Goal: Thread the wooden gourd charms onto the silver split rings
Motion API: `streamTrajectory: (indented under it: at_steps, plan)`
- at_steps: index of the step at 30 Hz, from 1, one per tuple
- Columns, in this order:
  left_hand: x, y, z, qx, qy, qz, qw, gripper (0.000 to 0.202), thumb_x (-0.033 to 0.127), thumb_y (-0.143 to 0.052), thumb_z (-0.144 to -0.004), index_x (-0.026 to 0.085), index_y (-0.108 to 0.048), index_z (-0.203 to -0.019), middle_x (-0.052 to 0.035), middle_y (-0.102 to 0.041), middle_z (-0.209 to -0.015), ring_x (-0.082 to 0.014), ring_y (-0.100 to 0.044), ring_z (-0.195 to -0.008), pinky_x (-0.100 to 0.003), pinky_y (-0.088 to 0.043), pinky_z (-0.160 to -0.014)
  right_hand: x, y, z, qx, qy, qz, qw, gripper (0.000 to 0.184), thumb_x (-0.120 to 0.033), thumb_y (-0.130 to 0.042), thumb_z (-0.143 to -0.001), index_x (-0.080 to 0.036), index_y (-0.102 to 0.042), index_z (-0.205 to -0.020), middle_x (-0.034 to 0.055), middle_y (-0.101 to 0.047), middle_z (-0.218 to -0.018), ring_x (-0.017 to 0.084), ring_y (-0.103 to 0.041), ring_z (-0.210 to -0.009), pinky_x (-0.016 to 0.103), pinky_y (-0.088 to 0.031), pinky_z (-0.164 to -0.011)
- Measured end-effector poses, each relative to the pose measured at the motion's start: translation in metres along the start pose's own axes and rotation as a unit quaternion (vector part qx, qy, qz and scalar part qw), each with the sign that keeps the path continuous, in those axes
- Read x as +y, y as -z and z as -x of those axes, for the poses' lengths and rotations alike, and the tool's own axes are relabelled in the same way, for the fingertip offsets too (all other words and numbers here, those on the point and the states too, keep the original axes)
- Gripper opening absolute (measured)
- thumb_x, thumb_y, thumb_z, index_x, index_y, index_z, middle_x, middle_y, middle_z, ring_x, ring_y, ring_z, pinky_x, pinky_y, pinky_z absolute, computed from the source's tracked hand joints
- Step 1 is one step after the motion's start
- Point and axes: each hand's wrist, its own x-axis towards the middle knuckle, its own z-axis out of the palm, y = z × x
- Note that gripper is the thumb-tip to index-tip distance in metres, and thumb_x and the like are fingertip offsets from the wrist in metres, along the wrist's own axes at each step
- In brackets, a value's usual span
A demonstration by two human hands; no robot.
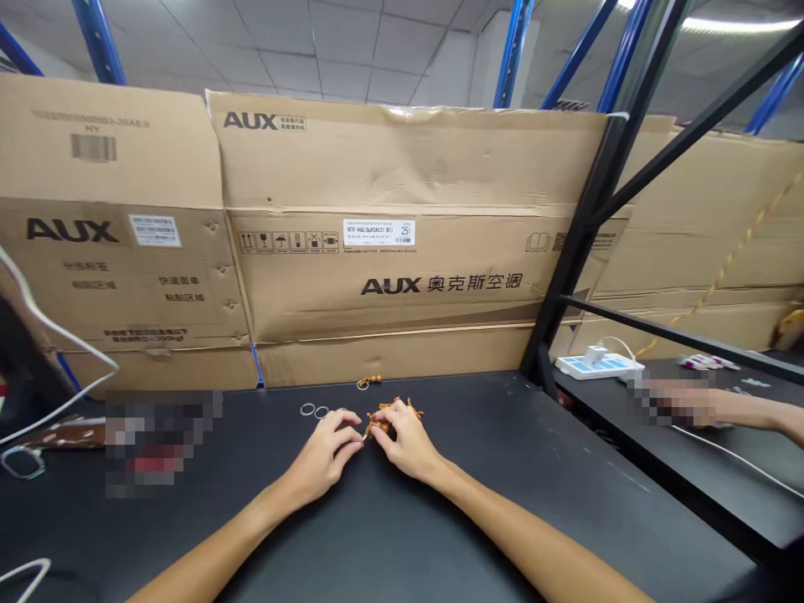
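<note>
My left hand (327, 452) is closed in a pinch, and a small pale edge at its fingertips looks like a metal ring (364, 437) seen side-on. Close beside it, my right hand (407, 442) has its thumb and fingers closed on a brown beaded charm (380, 426), which they partly hide. More brown beaded charms (414, 409) lie just beyond its fingers. Loose metal rings (307, 409) rest on the black table behind my left hand. Farther back lies another beaded charm (373, 379) with a ring attached.
Cardboard boxes (402, 310) wall off the back of the black table (314, 544). A black metal frame (569, 260) rises at the right. Beyond it are a power strip (600, 366) and another person's hand (682, 402). Eyeglasses (23, 461) and a white cable (69, 335) are at left.
</note>
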Motion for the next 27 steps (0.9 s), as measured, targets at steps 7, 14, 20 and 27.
streamTrajectory:
  at_steps: [7,14,20,27]
  plan:
    - [0.002,-0.001,-0.002,-0.004,0.039,0.019,0.999,0.018,0.023,-0.050,-0.091,0.020,-0.063,-0.080,-0.0053,-0.056,-0.113,-0.0212,-0.051,-0.109,-0.040,-0.040,-0.098,-0.013,-0.003,0.006,-0.025,0.017,-0.026,0.999,0.008,-0.023,-0.056,-0.086,-0.019,-0.063,-0.089,0.0050,-0.059,-0.085,0.019,-0.055,-0.082,0.033,-0.044,-0.078]
    - [0.007,-0.006,-0.002,0.002,0.045,0.025,0.999,0.014,0.026,-0.053,-0.089,0.021,-0.062,-0.079,-0.0046,-0.056,-0.113,-0.0208,-0.053,-0.109,-0.038,-0.042,-0.096,-0.014,-0.002,0.004,-0.027,-0.008,-0.068,0.997,0.009,-0.022,-0.057,-0.086,-0.019,-0.065,-0.086,0.0039,-0.060,-0.082,0.017,-0.056,-0.078,0.031,-0.044,-0.075]
    - [0.003,-0.009,0.002,0.042,0.028,-0.057,0.997,0.008,0.026,-0.056,-0.086,0.020,-0.060,-0.083,-0.0073,-0.054,-0.115,-0.0252,-0.051,-0.109,-0.043,-0.043,-0.093,-0.022,-0.002,0.005,-0.035,-0.022,-0.074,0.996,0.014,-0.026,-0.055,-0.088,-0.019,-0.067,-0.084,0.0027,-0.063,-0.078,0.016,-0.057,-0.074,0.029,-0.043,-0.073]
    - [0.002,-0.003,0.001,0.047,-0.006,-0.050,0.998,0.015,0.020,-0.048,-0.090,0.020,-0.061,-0.083,-0.0070,-0.054,-0.113,-0.0223,-0.052,-0.106,-0.039,-0.044,-0.092,-0.014,-0.002,0.002,-0.021,-0.023,-0.047,0.998,0.008,-0.023,-0.058,-0.084,-0.018,-0.065,-0.085,0.0039,-0.065,-0.082,0.017,-0.059,-0.075,0.030,-0.044,-0.073]
